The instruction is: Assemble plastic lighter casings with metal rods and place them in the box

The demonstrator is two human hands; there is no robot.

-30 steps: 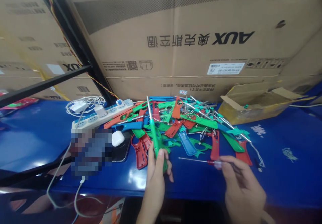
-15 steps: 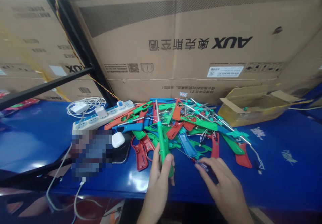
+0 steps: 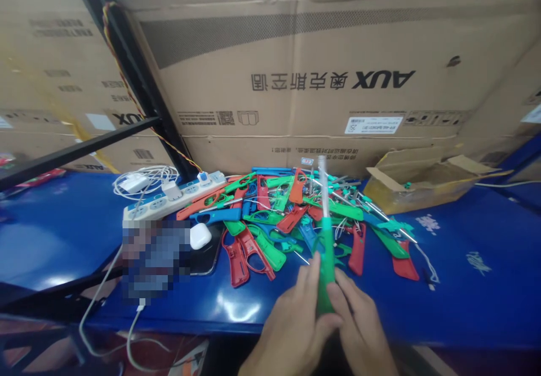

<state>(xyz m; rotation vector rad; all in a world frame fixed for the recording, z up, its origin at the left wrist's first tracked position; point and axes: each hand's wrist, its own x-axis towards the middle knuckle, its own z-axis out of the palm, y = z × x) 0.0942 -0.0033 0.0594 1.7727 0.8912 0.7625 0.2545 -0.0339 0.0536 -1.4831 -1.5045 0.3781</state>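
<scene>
A green long-nosed lighter (image 3: 326, 269) stands nearly upright in front of me, its silver tube pointing away. My left hand (image 3: 296, 314) closes around its handle from the left. From the right, my right hand (image 3: 359, 322) grips the same handle, thumb pressed along it. Just beyond my left fingers shows the thin metal shaft of a screwdriver (image 3: 301, 257); its handle is hidden behind my hands, so whether it is held or lying I cannot tell. Beyond lies a pile of red, green and blue lighter shells (image 3: 253, 255), with metal tubes and white wires among them.
On the left are a power strip (image 3: 147, 209), a coiled white cable (image 3: 143, 181), and a phone (image 3: 207, 260) with a white earbud case (image 3: 200, 235) on it. An open cardboard box (image 3: 422, 195) stands right on the blue table (image 3: 456, 308). Large cartons (image 3: 296, 43) rise behind.
The green lighter has moved right and turned more upright. My right hand, which held the screwdriver beside it, has come left onto the lighter; the screwdriver's handle is now out of sight.
</scene>
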